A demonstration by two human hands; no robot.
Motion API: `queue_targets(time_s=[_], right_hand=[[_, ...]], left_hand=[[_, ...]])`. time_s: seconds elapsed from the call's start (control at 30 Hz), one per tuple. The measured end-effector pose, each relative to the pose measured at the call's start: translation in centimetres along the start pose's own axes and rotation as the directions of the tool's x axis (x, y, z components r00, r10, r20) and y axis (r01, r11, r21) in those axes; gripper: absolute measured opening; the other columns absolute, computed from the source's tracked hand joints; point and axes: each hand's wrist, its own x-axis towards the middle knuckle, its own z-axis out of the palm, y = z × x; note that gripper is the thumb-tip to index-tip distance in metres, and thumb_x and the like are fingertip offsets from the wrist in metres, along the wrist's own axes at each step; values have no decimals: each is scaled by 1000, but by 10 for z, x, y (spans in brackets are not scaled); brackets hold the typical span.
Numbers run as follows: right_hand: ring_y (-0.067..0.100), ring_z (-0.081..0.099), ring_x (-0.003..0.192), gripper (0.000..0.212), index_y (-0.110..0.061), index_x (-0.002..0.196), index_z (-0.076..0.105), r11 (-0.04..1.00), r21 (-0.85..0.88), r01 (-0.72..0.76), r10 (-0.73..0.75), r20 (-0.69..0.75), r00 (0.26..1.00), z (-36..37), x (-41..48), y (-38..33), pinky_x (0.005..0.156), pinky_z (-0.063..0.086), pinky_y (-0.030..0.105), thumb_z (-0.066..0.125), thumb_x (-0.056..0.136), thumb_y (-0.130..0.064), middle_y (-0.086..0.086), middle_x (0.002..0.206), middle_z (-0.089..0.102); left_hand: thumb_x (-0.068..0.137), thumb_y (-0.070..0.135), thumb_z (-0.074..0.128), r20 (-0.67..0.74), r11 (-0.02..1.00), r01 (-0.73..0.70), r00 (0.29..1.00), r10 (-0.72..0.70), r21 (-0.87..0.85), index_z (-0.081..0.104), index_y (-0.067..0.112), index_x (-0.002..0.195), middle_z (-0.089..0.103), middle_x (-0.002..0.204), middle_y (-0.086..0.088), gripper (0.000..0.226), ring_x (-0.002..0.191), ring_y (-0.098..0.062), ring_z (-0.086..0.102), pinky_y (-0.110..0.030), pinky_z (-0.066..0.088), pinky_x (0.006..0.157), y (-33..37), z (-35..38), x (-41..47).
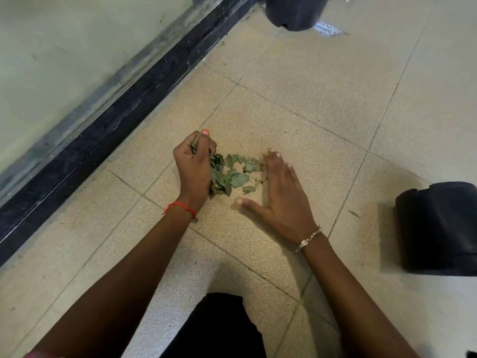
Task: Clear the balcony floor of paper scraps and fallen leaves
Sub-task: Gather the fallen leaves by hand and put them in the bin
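A small heap of dry green leaves (233,174) lies on the beige tiled balcony floor (309,99). My left hand (192,166) is curled round a bunch of these leaves at the heap's left side, with some leaves poking out above the thumb. My right hand (280,197) lies flat with straight fingers on the tile just right of the heap, its edge touching the crumbs. A white printed paper scrap (325,29) lies far off by the top pot.
A black sliding-door track (103,125) and glass run along the left. One black pot (294,11) stands at the top, another black pot (438,228) at the right. My knee in dark cloth (219,329) is at the bottom.
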Motion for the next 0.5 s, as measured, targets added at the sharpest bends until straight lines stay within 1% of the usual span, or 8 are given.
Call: queue_targets(time_s=[0.03, 0.1, 0.2, 0.27, 0.33, 0.37, 0.43, 0.5], right_hand=[[11, -10, 144, 103, -14, 149, -5, 997, -83, 4, -3, 10, 1000, 5, -1, -4, 118, -7, 32, 26, 75, -78, 1, 157, -6], [11, -12, 144, 98, -11, 149, -5, 992, -126, -23, 19, -29, 999, 12, 5, -12, 117, -9, 32, 18, 78, -75, 3, 157, -7], [12, -2, 145, 78, -10, 149, 7, 996, -8, -84, 82, -144, 986, 21, 23, -25, 117, -4, 27, 11, 89, -60, 5, 158, 5], [14, 9, 145, 70, -8, 147, 19, 985, 109, -132, 155, -242, 958, 29, 34, -36, 117, 0, 25, 8, 93, -51, 7, 156, 18], [16, 18, 143, 68, -6, 144, 29, 943, 277, -186, 267, -290, 919, 35, 43, -53, 115, 3, 23, 8, 94, -47, 8, 152, 28], [16, 23, 142, 67, -7, 142, 34, 909, 369, -195, 312, -291, 904, 38, 47, -63, 116, 5, 23, 10, 93, -47, 8, 150, 33], [17, 40, 133, 66, -8, 135, 45, 806, 572, -155, 378, -294, 878, 40, 51, -81, 116, 20, 30, 16, 91, -48, 7, 141, 47], [14, 55, 117, 53, -10, 125, 55, 657, 747, -100, 453, -285, 845, 38, 52, -93, 104, 41, 36, 29, 94, -44, 3, 126, 60]], left_hand=[[93, 18, 46, 29, 999, -26, 999, 25, 30, 47, 0, 59, 39, 59, -16, 38, 59, -19, 34, -23, 34, 58, 0, 1, -2], [95, 13, 47, 79, 994, -65, 995, 58, 91, 44, -5, 61, 35, 59, -16, 39, 57, -17, 30, -21, 30, 53, -1, 2, -6], [96, 9, 49, 132, 979, -77, 990, 52, 190, 44, 2, 60, 34, 59, -9, 37, 54, -10, 30, -21, 29, 51, -4, 3, -7], [96, 8, 50, 166, 961, -109, 984, 67, 256, 51, 5, 66, 45, 63, -8, 30, 58, -8, 40, -20, 37, 57, -6, 4, -7], [95, 9, 50, 189, 960, -96, 981, 46, 265, 62, 6, 82, 61, 83, -7, 17, 75, -8, 56, -21, 46, 72, -7, 5, -10], [95, 9, 50, 176, 973, -42, 984, 2, 226, 65, 7, 92, 65, 95, -6, 15, 86, -9, 61, -21, 48, 80, -6, 6, -13], [97, 7, 47, 155, 990, 98, 982, -113, 97, 64, 4, 111, 66, 114, -6, 22, 102, -6, 63, -18, 48, 88, -2, 8, -18], [98, 6, 42, 140, 981, 188, 971, -192, 40, 57, -1, 123, 61, 124, -5, 30, 106, 1, 61, -13, 47, 90, 3, 10, -20]])
